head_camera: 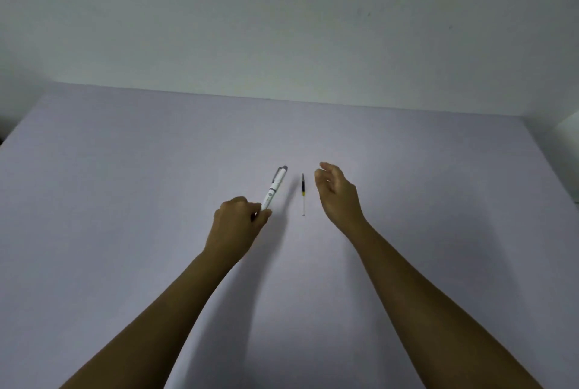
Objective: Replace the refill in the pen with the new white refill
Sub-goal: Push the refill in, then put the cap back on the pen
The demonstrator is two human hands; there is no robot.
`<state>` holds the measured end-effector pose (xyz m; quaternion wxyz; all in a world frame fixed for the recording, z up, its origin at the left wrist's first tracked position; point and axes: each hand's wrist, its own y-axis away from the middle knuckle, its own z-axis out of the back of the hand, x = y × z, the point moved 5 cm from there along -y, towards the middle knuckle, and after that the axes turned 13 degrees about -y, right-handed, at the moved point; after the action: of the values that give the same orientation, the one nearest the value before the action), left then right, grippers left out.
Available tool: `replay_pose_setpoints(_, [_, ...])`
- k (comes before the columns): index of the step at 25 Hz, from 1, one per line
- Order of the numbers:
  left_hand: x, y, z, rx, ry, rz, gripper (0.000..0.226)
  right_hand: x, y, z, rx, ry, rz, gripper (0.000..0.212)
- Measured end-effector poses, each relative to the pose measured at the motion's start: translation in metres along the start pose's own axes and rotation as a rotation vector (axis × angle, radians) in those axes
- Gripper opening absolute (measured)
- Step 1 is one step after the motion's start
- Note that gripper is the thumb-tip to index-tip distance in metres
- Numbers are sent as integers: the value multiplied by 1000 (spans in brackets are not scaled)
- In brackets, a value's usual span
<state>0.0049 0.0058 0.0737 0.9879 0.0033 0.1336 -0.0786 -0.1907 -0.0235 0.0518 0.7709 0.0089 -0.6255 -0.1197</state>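
On the pale lilac tabletop (125, 200), the left hand (236, 221) is closed around the near end of a white plastic pen with a grey clip and cap (275, 186), angling it up and away, probably so the barrel can be unscrewed. Just right of the pen lies the thin white refill with a dark tip (303, 194), loose on the surface. Right of the refill, the right hand (338, 194) hovers open and empty, fingers loosely curled, seemingly ready to help.

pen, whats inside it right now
Cannot tell: the pen has an opaque white barrel and looks assembled. The left hand covers its near end. The refill lies apart on the table.
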Motion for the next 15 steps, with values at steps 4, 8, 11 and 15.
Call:
replay_pose_setpoints(4, [4,-6,-66,156,154,213,50,-83,-2,4,156,524,-64,49])
replay_pose_setpoints(8, [-6,-23,-96,134,202,252,38,-115,2,-2,91,744,34,55])
replay_pose_setpoints(11, [-12,-36,-106,65,128,237,31,-121,4,-7,28,819,67,57])
replay_pose_setpoints(15, [-14,-39,-116,7,74,219,25,-124,3,-7,6,846,92,58])
